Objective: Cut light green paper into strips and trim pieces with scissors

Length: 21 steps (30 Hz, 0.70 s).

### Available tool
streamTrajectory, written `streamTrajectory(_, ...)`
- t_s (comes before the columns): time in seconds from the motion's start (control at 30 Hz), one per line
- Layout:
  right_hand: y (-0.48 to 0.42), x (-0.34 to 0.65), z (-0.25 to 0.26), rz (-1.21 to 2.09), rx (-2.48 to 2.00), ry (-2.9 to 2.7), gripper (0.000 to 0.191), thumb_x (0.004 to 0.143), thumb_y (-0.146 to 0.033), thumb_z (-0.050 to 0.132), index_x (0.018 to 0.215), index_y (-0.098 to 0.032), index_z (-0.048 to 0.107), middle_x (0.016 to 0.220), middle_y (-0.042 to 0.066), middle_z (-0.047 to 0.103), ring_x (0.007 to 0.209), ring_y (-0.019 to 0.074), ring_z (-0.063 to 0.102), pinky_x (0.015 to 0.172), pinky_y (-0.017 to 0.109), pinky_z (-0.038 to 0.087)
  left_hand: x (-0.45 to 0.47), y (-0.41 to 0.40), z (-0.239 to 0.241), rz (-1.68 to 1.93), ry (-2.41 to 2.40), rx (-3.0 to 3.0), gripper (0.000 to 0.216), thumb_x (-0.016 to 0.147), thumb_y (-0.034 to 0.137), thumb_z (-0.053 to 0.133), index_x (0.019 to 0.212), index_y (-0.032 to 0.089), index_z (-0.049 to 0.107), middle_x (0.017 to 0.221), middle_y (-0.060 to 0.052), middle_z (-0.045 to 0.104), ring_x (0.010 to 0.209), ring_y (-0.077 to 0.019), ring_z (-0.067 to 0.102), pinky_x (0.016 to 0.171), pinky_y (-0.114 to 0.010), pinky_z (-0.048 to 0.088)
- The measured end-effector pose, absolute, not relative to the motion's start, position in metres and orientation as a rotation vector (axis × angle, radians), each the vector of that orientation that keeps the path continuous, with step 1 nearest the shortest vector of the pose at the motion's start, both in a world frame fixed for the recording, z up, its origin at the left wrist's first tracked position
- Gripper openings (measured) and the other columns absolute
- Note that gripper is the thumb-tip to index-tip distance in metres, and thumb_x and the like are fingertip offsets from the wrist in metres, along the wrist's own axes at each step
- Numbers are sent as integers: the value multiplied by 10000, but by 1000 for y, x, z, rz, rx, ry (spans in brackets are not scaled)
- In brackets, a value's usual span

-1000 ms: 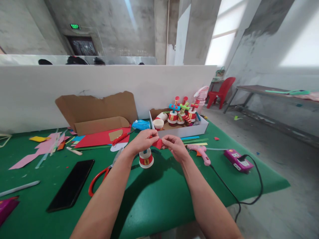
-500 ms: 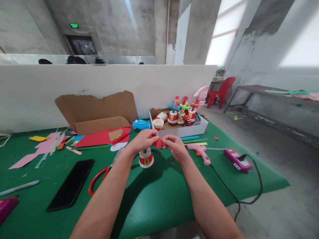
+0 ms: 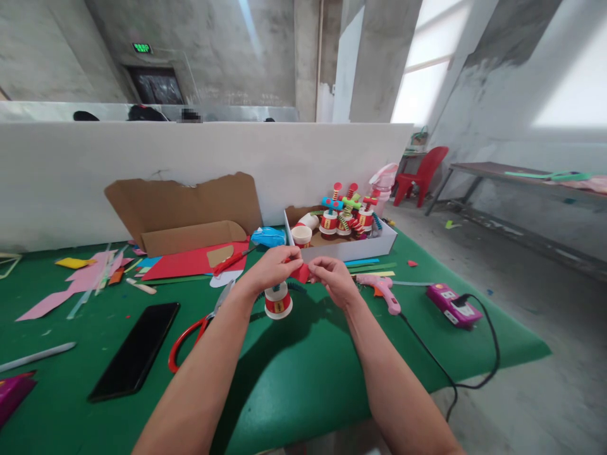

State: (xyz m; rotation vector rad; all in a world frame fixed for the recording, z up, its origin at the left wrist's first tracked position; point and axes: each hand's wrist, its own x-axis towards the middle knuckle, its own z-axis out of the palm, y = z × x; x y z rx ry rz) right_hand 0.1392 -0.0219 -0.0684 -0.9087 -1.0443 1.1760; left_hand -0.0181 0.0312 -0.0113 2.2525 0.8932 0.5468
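Note:
Between my two hands is a small red piece of paper (image 3: 300, 273). My left hand (image 3: 275, 264) pinches its left side, thumb and fingers closed. At its right edge, my right hand (image 3: 331, 275) has thumb and fingertips pressed together on it. Just below my left hand an upside-down paper cup (image 3: 278, 303), white with a red and gold band, stands on the green table. Dark green folded paper strips stick out from its sides, and my left hand hides what is on top. Red-handled scissors (image 3: 188, 338) lie beside my left forearm, partly covered by it.
A white box (image 3: 341, 248) behind my hands holds several finished cup figures (image 3: 348, 218). To the right lie a pink glue gun (image 3: 382, 289) and a purple power block (image 3: 454, 306) with a black cord. A phone (image 3: 135, 351) and paper scraps (image 3: 85, 278) are at left.
The red paper has shifted very slightly between my fingers. Both hands stay almost in the same place, and the cup has not moved.

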Motion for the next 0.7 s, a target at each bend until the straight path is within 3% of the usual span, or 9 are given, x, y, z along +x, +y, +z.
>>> streamTrajectory(0.7,-22,143,-71,1226,-873,-1128,182,654,-328,763,738,-176,708,609,-17,651,556,99,542,591,246,422,-19,29,-8,531,882,2262,194,789,297,455,643,181,509,670,18,510,652,-132,453,596,-257,346)
